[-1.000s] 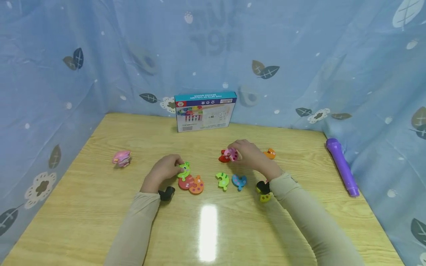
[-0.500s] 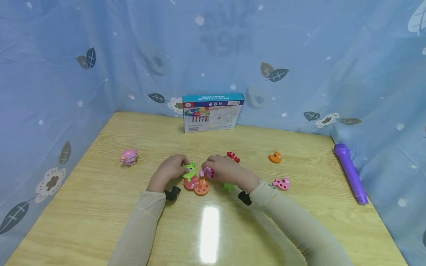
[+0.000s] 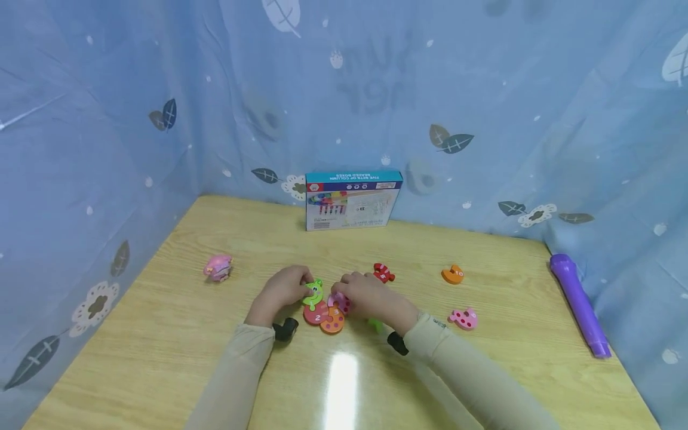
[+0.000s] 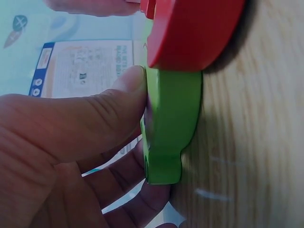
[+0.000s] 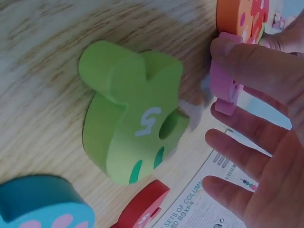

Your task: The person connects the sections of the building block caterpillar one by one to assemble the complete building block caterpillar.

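My left hand (image 3: 282, 292) pinches a green caterpillar-head puzzle piece (image 3: 313, 292), thumb (image 4: 126, 88) on its face and fingers behind its edge. That head adjoins a red piece marked 2 (image 3: 316, 312), which links to an orange spotted piece marked 3 (image 3: 332, 321). With thumb and forefinger my right hand (image 3: 371, 298) grips a pink spotted piece (image 5: 225, 78), right at the orange piece's edge. Below that hand lies a green piece marked 5 (image 5: 142, 118), mostly hidden in the head view. A blue piece (image 5: 47, 204) shows beside it in the right wrist view.
Behind the right hand lies another red piece (image 3: 383, 273). Farther right are an orange piece marked 10 (image 3: 453, 275), a pink piece (image 3: 464, 318) and a purple microphone (image 3: 580, 304). A small pink toy (image 3: 218, 267) sits left; a box (image 3: 353, 200) stands at the back.
My right hand has carried the pink piece left and nearer, from beside the red piece at the back to the orange 3. The left hand stays on the green head. The head view has shifted.
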